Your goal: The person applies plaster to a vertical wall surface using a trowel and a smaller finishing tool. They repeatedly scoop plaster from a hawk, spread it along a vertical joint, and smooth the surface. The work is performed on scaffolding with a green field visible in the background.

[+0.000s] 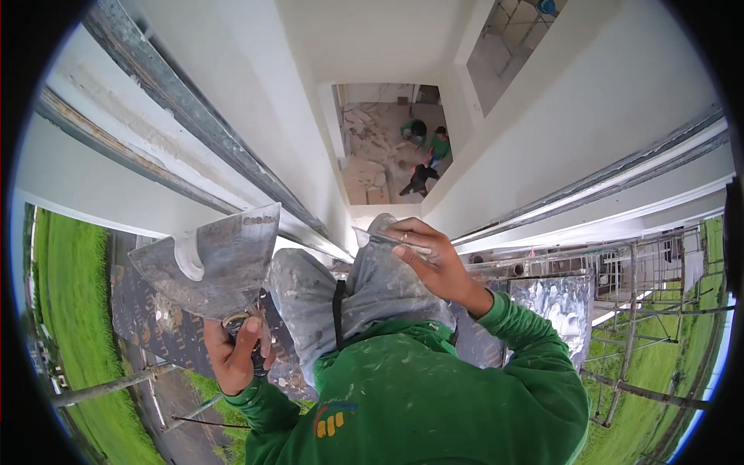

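My left hand is closed around the dark handle of a broad metal putty knife. Its wide grey blade is held up and carries a curved dab of white putty near its left part. In my right hand a narrower putty knife is pinched between thumb and fingers. Its pale blade points left, in front of my knee, apart from the wide blade. Grey trousers with white splatters show between the two hands.
White walls with metal tracks rise ahead. Through an opening, several co-workers are on a littered floor below. Scaffold pipes stand left and right, a dark board at left, a white-smeared panel at right. Grass lies far beneath.
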